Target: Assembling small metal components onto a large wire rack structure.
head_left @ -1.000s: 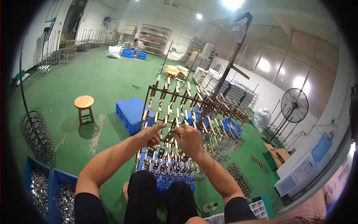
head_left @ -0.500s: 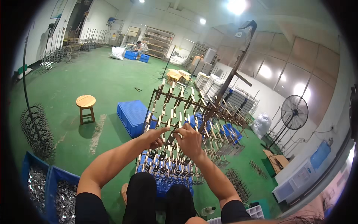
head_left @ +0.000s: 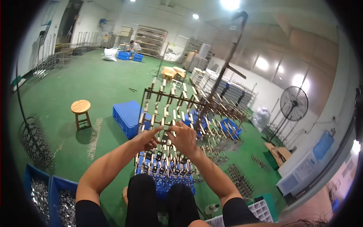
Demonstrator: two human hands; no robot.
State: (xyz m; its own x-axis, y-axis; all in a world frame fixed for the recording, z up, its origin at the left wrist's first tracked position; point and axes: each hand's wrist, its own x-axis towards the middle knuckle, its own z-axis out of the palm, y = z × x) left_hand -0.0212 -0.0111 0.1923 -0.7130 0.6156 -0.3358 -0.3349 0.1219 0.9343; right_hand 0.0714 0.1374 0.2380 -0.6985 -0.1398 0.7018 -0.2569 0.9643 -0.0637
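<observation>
Before me stands a tall metal rack (head_left: 172, 97) with rows of pale, upright prongs. Both my hands are at its middle rows. My right hand (head_left: 184, 139) pinches a small dark plate (head_left: 165, 139) by its upper edge, close against the prongs. From the left side my left hand (head_left: 148, 139) reaches in, thumb and forefinger closed at the same spot and the other fingers curled. What lies between its fingertips is hidden. Similar dark plates (head_left: 159, 155) with openings hang on the lower rows, above a blue crate (head_left: 163, 188) between my knees.
Two blue bins (head_left: 62, 184) of small shiny metal parts stand at lower left. Beyond them are a wooden stool (head_left: 81, 107) and an upturned blue crate (head_left: 126, 115). A standing fan (head_left: 294, 103) is at right. Far back, a person (head_left: 133, 47) sits beside blue crates.
The view has swung slightly right, so the room appears shifted left. Both hands stay together at the rack's middle rows, fingers still closed around the small dark plate's spot.
</observation>
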